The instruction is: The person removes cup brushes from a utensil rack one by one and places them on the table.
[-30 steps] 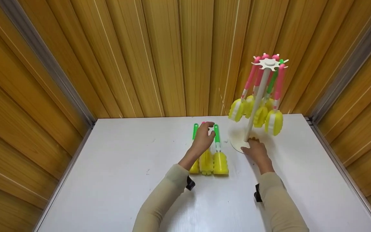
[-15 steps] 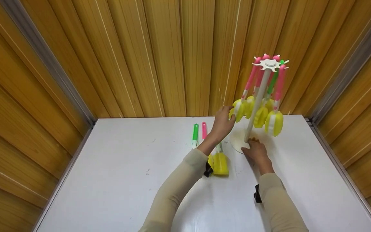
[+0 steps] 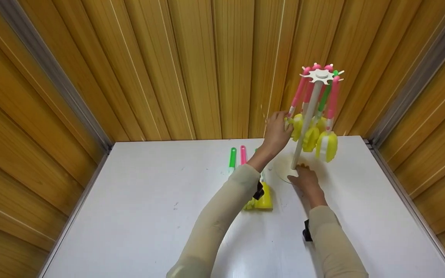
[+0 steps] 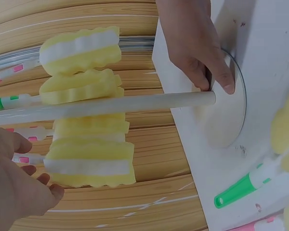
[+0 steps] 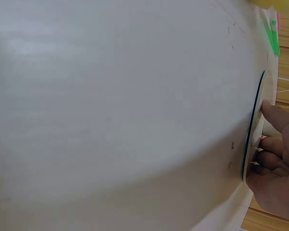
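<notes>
A white upright stand on a round base bears several sponge bottle brushes, with pink or green handles, hung from its notched top. My left hand is at the leftmost hanging brush. In the left wrist view, the thumb and fingers of the left hand lie apart on either side of that brush's pink-and-white neck, just above its yellow and white sponge head. My right hand holds the base by the pole's foot, thumb on the disc, the other fingers curled.
More sponge brushes lie side by side on the white table, with a green handle and a pink handle showing. My left sleeve partly covers them. Wood-look panels rise behind the table.
My left hand has moved right and up, from over the brushes on the table to the leftmost hanging brush. My right hand has stayed on the stand's base.
</notes>
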A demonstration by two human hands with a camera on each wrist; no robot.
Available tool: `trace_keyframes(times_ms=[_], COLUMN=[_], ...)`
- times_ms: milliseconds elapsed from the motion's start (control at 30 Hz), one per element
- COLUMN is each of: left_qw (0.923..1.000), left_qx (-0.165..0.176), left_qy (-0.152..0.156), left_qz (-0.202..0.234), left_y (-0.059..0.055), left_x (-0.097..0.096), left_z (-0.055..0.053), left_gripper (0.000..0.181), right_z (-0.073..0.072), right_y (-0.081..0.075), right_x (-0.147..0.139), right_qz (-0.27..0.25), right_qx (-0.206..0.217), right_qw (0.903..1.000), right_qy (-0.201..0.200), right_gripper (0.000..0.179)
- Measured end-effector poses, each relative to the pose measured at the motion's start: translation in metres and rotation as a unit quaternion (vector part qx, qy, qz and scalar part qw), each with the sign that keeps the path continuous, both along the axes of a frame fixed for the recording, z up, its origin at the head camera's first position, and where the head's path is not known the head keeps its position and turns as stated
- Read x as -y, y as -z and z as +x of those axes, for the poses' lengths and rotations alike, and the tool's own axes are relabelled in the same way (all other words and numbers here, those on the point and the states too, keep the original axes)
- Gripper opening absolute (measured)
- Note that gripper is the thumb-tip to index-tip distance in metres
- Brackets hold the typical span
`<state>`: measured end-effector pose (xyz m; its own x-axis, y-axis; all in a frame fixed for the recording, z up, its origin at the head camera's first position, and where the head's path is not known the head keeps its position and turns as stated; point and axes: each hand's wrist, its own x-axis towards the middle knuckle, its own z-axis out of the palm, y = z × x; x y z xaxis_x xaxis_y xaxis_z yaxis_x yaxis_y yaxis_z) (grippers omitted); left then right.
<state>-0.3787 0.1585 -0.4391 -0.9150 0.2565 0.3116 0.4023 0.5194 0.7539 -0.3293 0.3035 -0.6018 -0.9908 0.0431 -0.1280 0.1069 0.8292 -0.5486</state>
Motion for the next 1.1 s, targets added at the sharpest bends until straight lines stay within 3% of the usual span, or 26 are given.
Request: trace_keyframes(times_ms=[267,400,533,700,933,1100], left_qw=[0.9995,0.9993,0.9987,0.9976,0.9974,0.9965], left_qx=[0.001,-0.022,-0.035,-0.011,-0.041,-0.033], left_qy=[0.026,0.028,0.031,0.042,0.042,0.05], left_qz=[0.019,0.013,0.017,0.053,0.04,0.058], left_y=[0.001,0.004,0.006,0.008,0.011,0.012], left_x=[-0.005,-0.004,-0.003,-0.001,0.002,0.004], left_z=[-0.006,-0.009,-0.011,-0.009,-0.006,0.0], left_gripper=[0.04,0.032,0.021,0.015,0.019,0.023], right_z=[0.0,0.0,0.0,0.002,0.001,0.001], right_y=[-0.001,0.0,0.003,0.004,0.004,0.004], right_x=[0.002,0.001,0.0,-0.001,-0.001,-0.002], right_qz=[0.003,0.0,0.01,0.01,-0.002,0.001], right_qx=[-0.005,0.001,-0.021,-0.048,-0.034,-0.025], right_qw=[1.0,1.0,0.9997,0.9986,0.9993,0.9996], right_qy=[0.0,0.003,-0.007,-0.018,-0.013,-0.01], right_gripper=[0.05,0.051,0.049,0.047,0.048,0.048])
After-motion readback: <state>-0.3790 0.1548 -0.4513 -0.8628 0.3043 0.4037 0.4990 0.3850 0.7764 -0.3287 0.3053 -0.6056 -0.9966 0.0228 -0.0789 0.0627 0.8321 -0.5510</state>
